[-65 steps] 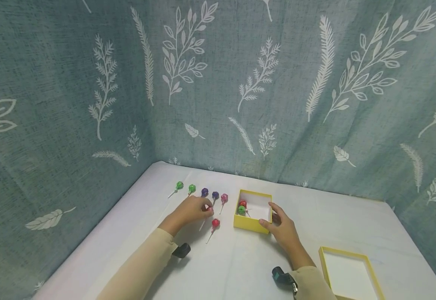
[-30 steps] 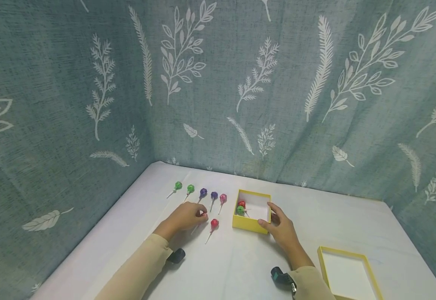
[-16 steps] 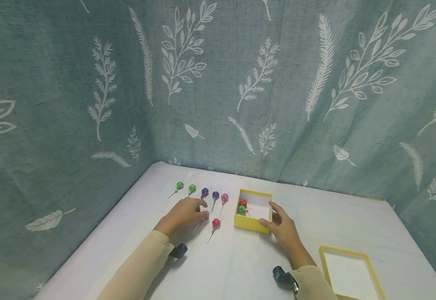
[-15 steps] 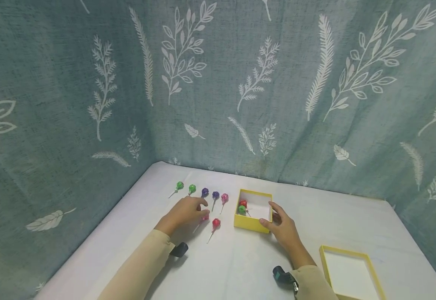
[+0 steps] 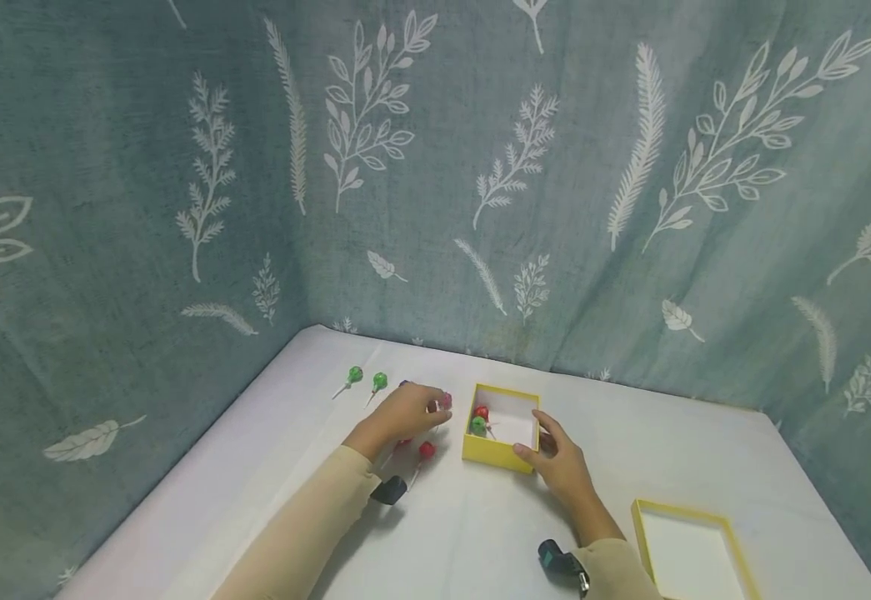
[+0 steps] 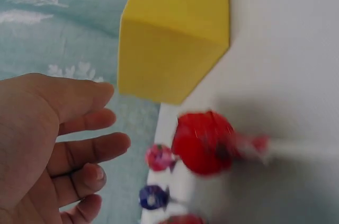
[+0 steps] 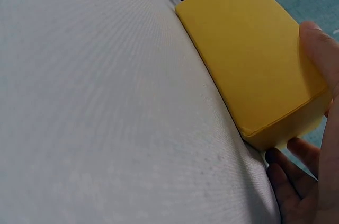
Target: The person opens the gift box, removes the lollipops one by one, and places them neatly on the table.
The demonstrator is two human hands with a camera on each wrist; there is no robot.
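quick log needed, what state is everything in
Yellow box: upright, open
Yellow lid: off, hollow side up
Boxed red lollipop: lying
Boxed green lollipop: lying
Two green lollipops: lying loose
Unboxed red lollipop: lying loose
Reddish lollipop beside: partly hidden
Pink lollipop: lying loose
Purple lollipop: lying loose
Left hand: holding nothing
Right hand: gripping yellow box

Left hand [image 5: 403,412] near a pink lollipop [image 5: 446,399], right hand [image 5: 563,462] on the yellow box [image 5: 497,455].
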